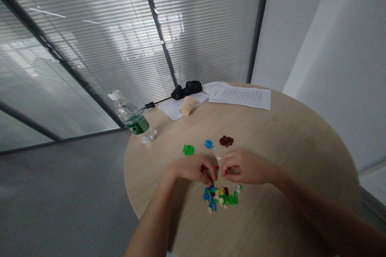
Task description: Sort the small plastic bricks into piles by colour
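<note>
My left hand point(193, 168) hovers at the upper edge of a mixed pile of small building bricks point(221, 197) in blue, green, cream, yellow and brown. Its fingers are curled down with the tips close together, and whatever they pinch is too small to make out. Facing it, my right hand point(243, 167) is closed, thumb against fingertips; I cannot see what is in it. Between the hands lie a red brick point(217, 167) and some white pieces point(219, 158). Beyond them are sorted heaps: green bricks point(188, 150), blue bricks point(208, 144) and dark brown bricks point(226, 141).
The round wooden table point(289, 136) carries a water bottle point(137, 122) at its left edge. A paper cup point(187, 105) lies tipped on a sheet, near a black bundle point(193, 87) with a cord. Printed sheets point(241, 96) lie at the back, before the glass partition point(211, 28).
</note>
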Demonstrator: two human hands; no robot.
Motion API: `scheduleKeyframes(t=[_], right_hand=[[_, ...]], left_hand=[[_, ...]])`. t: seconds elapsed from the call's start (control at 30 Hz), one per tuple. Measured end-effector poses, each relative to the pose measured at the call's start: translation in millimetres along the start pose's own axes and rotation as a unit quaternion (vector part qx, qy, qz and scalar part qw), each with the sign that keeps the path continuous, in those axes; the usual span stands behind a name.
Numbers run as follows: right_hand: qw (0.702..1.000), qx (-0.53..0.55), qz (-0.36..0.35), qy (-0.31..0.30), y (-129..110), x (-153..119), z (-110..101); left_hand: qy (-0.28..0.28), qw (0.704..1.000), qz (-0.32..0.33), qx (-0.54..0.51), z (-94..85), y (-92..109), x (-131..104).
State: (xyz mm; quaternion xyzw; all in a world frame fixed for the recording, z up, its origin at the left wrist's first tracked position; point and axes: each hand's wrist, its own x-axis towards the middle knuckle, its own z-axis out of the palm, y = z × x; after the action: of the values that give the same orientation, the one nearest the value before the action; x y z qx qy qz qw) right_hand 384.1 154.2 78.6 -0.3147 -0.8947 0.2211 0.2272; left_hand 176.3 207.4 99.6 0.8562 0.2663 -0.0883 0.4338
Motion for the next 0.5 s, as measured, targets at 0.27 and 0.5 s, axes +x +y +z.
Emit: scheduleKeyframes(t=[0.27,0.5], right_hand=[[0.993,0.053,-0.023,-0.107,-8.6,-2.0,4.2],[0.992,0.035,-0.002,-0.120,-5.7,-2.1,4.9]], left_hand=[[-0.017,0.999,0.007,-0.034,2.0,-2.7,2.4],[0.002,0.999,-0.013,-0.038,3.3,-2.4,3.6]])
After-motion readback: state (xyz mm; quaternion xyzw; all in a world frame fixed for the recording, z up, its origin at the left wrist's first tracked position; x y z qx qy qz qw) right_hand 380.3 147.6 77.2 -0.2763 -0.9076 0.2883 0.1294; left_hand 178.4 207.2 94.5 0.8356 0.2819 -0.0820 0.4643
